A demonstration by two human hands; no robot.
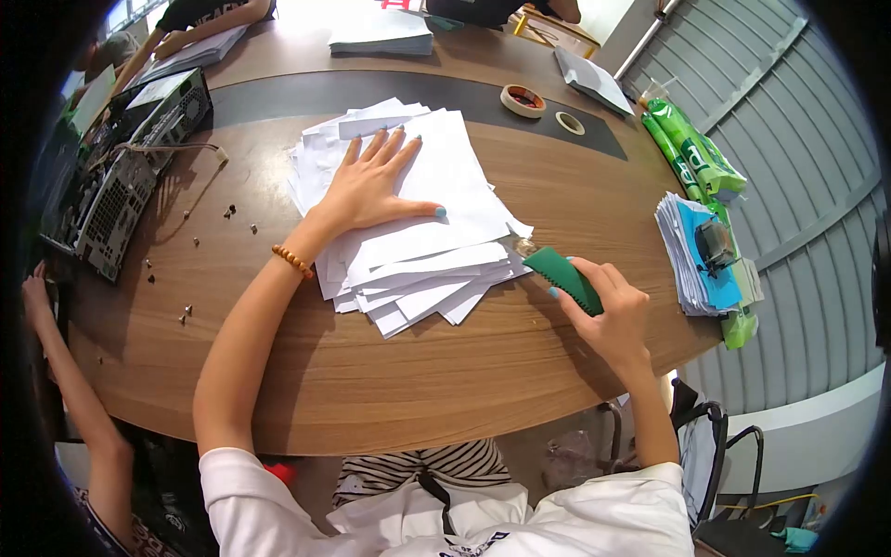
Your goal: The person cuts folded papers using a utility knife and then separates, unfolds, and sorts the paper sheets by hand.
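My left hand [376,186] lies flat on an untidy stack of white paper [445,176], palm down with fingers spread. The sheets are fanned out, with uneven edges toward me. At the stack's right corner, my right hand [608,311] is closed around a green hand-held tool [564,277] with a ridged edge. The tool's pale, shiny tip [525,247] is at the paper's edge; whether it grips the sheets I cannot tell. Part of the tool is hidden under my fingers.
An opened computer case [139,176] stands at the left, with several small screws [187,311] nearby. Tape rolls [522,100] lie at the far right. Green packets [691,148] and a paper pile [691,255] line the right edge. Other people's arms [79,390] show left and behind.
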